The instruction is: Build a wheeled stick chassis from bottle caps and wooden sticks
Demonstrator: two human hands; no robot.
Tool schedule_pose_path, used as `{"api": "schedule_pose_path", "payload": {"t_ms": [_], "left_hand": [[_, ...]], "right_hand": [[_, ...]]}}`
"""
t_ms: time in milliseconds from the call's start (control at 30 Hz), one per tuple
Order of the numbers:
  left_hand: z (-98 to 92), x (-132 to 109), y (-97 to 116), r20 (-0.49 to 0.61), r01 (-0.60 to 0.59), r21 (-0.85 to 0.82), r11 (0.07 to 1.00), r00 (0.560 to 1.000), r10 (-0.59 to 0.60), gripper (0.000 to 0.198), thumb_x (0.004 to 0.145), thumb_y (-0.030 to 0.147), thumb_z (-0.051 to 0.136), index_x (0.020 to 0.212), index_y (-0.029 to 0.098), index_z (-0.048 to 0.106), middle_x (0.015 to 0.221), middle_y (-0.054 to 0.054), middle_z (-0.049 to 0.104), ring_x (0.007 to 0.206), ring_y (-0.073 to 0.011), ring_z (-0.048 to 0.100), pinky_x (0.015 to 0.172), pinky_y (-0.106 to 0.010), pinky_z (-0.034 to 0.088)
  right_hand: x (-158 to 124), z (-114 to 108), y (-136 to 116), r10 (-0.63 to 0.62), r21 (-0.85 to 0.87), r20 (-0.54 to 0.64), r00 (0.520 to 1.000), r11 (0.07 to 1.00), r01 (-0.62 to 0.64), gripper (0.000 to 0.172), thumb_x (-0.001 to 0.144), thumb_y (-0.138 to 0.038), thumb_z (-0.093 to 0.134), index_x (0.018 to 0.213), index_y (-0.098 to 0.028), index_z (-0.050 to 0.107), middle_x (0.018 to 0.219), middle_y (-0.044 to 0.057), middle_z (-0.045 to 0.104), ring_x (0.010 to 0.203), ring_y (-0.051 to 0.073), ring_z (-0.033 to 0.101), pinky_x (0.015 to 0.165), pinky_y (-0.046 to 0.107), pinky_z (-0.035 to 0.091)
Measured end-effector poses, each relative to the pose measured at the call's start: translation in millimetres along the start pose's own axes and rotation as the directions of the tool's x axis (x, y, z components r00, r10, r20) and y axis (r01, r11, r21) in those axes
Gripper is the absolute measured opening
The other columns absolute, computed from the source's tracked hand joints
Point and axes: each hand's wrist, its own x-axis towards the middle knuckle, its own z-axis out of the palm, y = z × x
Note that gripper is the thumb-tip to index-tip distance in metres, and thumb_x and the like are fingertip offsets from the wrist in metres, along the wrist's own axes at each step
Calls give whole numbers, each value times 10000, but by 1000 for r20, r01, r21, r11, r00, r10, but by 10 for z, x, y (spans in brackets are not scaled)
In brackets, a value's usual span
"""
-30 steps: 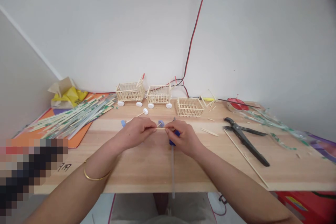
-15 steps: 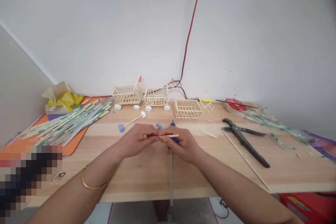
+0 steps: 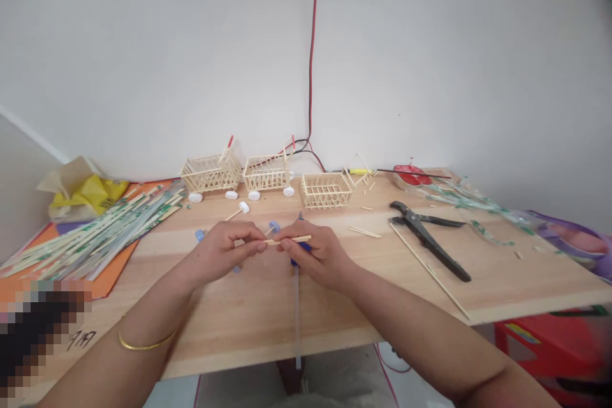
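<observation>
Short thin wooden sticks (image 3: 301, 239) are pinched between the fingertips of both my hands, above the table's middle. My left hand (image 3: 217, 252) grips their left end, and my right hand (image 3: 322, 254) holds them farther right, where the ends jut past the fingers. Behind and below the right hand, mostly hidden, lies a blue glue gun (image 3: 294, 260); a clear glue stick (image 3: 297, 315) runs from it toward the table's front edge. Near my left hand are a stick axle with a white wheel (image 3: 244, 207) and a blue wheel (image 3: 199, 236), plus another blue wheel (image 3: 274, 227) partly behind the fingers.
Two wheeled stick carts (image 3: 210, 172) (image 3: 266, 173) and a wheelless stick basket (image 3: 326, 191) stand at the back. Bundled sticks (image 3: 105, 229) lie left. Black-handled cutters (image 3: 433, 242), a long stick (image 3: 430, 271) and a red dish (image 3: 410, 176) are right.
The view has swung slightly to the right, so everything sits farther left. My hands have moved a little apart, showing more of the sticks between them; both still hold them.
</observation>
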Motion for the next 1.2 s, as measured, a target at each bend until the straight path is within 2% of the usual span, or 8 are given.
{"api": "schedule_pose_path", "payload": {"t_ms": [167,333,467,600,767,933,1100,1200], "left_hand": [[-22,0,-57,57,8,-67,998,998,-4,269,838,399,563,790,152,658,674,1,566,561,-83,512,502,-175,427],[-54,-30,-80,143,28,-139,990,990,-8,248,847,383,559,835,157,659,752,-19,623,625,-97,537,553,-189,454],[-53,-48,-43,133,-3,-144,990,991,22,240,844,373,568,814,157,669,737,-20,624,603,-91,519,543,-186,437],[-44,-45,-32,82,-57,-122,991,994,67,247,846,368,566,795,152,673,703,-19,609,599,-97,526,540,-190,430],[-33,-37,-76,-86,-96,-112,989,993,87,212,838,341,579,808,153,673,706,-20,597,630,-105,544,560,-192,435],[-61,-35,-81,-109,-58,-104,993,993,47,209,821,341,589,770,153,664,679,-10,586,608,-103,520,545,-190,414],[-186,-39,-70,-203,-21,-167,986,979,-13,199,789,330,621,696,156,651,598,17,548,574,-88,474,538,-184,368],[-190,-13,-106,-233,-26,-237,971,972,-31,190,776,306,642,657,157,652,599,13,567,589,-87,487,574,-190,382]], "right_hand": [[-14,15,26,88,78,-7,996,993,-88,211,899,-291,494,964,-198,672,853,39,698,804,146,644,741,258,484],[-17,27,82,209,332,26,978,921,-206,233,885,-369,533,931,-196,682,840,41,691,762,143,656,699,268,519],[-6,30,99,296,496,89,951,815,-300,232,823,-399,619,899,-195,698,768,29,686,698,132,656,670,267,536],[8,31,89,354,530,88,931,775,-345,227,784,-398,659,878,-198,711,732,16,693,684,128,656,677,267,534],[-5,59,87,306,413,57,950,860,-301,218,785,-352,659,931,-200,716,822,39,708,756,148,659,688,271,521],[-9,68,22,214,139,50,975,966,-219,176,823,-255,598,963,-203,689,843,22,703,742,127,640,654,228,472],[14,40,-11,178,-48,28,984,983,-176,128,858,-229,535,866,-201,660,770,-9,680,668,101,606,636,212,427],[12,49,13,152,-115,40,988,982,-147,124,865,-241,522,861,-202,639,734,-13,664,656,105,599,638,217,418]]}}
